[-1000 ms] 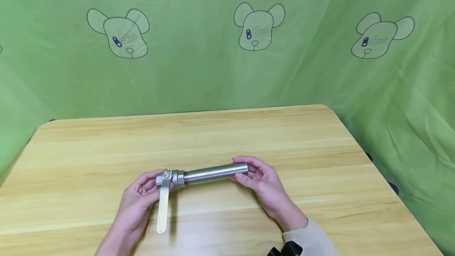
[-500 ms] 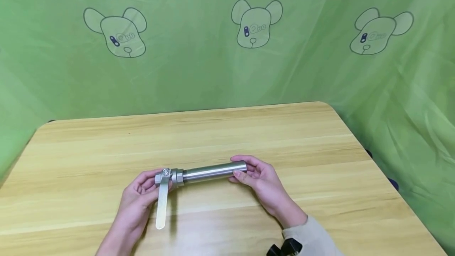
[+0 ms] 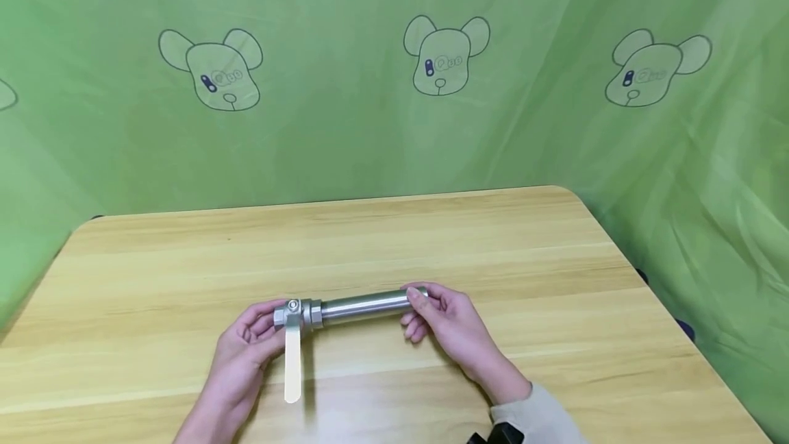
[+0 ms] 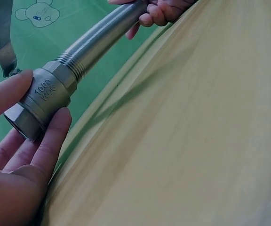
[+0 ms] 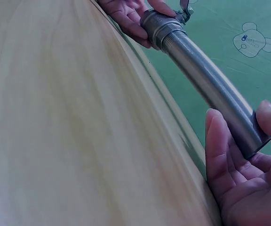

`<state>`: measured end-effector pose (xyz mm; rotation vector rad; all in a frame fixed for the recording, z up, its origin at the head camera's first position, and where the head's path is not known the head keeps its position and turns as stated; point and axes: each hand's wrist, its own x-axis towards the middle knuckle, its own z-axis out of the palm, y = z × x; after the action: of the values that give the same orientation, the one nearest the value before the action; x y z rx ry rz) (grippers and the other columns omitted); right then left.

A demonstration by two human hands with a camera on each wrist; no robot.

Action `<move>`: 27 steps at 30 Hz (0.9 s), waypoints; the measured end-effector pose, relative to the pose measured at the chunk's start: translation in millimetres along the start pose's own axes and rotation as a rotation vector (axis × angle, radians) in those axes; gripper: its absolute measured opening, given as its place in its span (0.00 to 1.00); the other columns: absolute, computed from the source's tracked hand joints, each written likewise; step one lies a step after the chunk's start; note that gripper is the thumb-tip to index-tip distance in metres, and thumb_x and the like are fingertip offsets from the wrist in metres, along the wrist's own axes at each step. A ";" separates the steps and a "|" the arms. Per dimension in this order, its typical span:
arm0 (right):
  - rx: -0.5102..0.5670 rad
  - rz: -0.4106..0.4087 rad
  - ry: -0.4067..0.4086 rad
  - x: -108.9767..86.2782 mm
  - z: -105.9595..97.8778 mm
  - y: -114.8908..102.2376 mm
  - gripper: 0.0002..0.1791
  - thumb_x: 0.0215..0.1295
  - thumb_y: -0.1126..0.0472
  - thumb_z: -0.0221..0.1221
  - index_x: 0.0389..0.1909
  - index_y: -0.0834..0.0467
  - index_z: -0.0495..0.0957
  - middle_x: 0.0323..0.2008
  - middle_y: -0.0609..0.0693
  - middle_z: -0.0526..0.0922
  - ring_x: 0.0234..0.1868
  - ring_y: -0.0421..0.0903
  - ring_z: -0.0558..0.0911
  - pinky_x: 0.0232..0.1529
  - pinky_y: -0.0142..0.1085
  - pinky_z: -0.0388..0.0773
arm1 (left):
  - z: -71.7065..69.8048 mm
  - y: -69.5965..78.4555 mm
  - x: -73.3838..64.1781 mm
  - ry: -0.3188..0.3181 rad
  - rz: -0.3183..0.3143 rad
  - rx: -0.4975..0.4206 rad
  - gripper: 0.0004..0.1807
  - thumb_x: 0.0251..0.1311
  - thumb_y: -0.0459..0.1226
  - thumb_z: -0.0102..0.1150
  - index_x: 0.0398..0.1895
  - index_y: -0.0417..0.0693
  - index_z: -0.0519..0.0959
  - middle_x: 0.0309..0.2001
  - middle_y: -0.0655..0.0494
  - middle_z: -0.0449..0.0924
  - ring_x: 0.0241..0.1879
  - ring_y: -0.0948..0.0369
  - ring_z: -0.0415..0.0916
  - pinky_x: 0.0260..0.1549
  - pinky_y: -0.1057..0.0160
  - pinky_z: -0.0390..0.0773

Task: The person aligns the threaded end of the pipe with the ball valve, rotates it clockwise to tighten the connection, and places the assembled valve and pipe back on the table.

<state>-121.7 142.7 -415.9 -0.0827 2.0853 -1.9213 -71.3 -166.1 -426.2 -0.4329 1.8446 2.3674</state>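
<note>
A steel ball valve (image 3: pixel 306 314) joins a straight metal pipe (image 3: pixel 364 305), whose threads show at the joint in the left wrist view. My left hand (image 3: pixel 246 341) holds the valve body between thumb and fingers; "1000 WOG" is cast on the valve body (image 4: pixel 43 94). The flat lever handle (image 3: pixel 292 365) points toward me. At the pipe's far right end, my right hand (image 3: pixel 453 324) pinches the pipe, thumb on top. In the right wrist view its fingers (image 5: pixel 218 141) lie beside and under the pipe end. Both parts are held above the table.
A light wood-grain table (image 3: pixel 493 245) lies beneath the hands. Green cloth (image 3: pixel 333 122) printed with bear heads hangs behind it and along the right side. A black device (image 3: pixel 502 434) sits at the right sleeve (image 3: pixel 539 413).
The lever has swung slightly to the right at its lower end. My right thumb has moved up onto the top of the pipe, and its fingers have shifted below it.
</note>
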 end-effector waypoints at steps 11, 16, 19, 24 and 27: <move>-0.048 -0.109 -0.072 -1.8 -2.3 3.1 0.31 0.88 0.55 0.42 0.78 0.73 0.62 0.42 0.67 0.87 0.34 0.43 0.86 0.39 0.32 0.90 | -2.2 -8.0 -1.0 0.001 0.027 -0.012 0.26 0.61 0.22 0.66 0.59 0.56 0.83 0.52 0.63 0.92 0.51 0.64 0.89 0.54 0.67 0.89; -0.037 -0.095 -0.076 -2.5 -4.2 3.1 0.32 0.89 0.52 0.43 0.79 0.71 0.62 0.41 0.65 0.88 0.33 0.42 0.86 0.39 0.33 0.91 | -1.5 -9.4 0.5 -0.008 0.039 -0.030 0.24 0.64 0.24 0.66 0.60 0.54 0.83 0.52 0.63 0.93 0.51 0.63 0.90 0.56 0.67 0.89; -0.064 -0.070 -0.042 -2.3 -3.7 2.7 0.32 0.89 0.47 0.45 0.77 0.68 0.68 0.37 0.63 0.89 0.30 0.45 0.88 0.36 0.37 0.92 | -0.1 -8.0 1.5 0.009 0.019 -0.051 0.23 0.66 0.25 0.66 0.61 0.51 0.82 0.51 0.63 0.93 0.51 0.62 0.91 0.58 0.65 0.89; -0.153 -0.047 0.023 -1.5 -0.7 2.9 0.31 0.88 0.43 0.46 0.73 0.62 0.75 0.32 0.58 0.90 0.28 0.49 0.89 0.33 0.41 0.93 | 0.5 -5.1 3.2 0.016 -0.019 -0.065 0.24 0.68 0.26 0.64 0.67 0.44 0.77 0.52 0.65 0.93 0.53 0.63 0.90 0.60 0.62 0.89; -0.226 -0.098 0.003 -2.2 -0.3 2.9 0.33 0.88 0.44 0.45 0.78 0.65 0.68 0.33 0.56 0.90 0.29 0.48 0.89 0.35 0.39 0.93 | 0.3 -4.6 3.7 0.008 -0.022 -0.068 0.27 0.69 0.26 0.64 0.70 0.40 0.73 0.52 0.64 0.92 0.54 0.64 0.90 0.60 0.62 0.88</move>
<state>-119.3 143.8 -418.4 -0.2356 2.3324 -1.7298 -73.6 -165.0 -431.5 -0.4682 1.7575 2.4233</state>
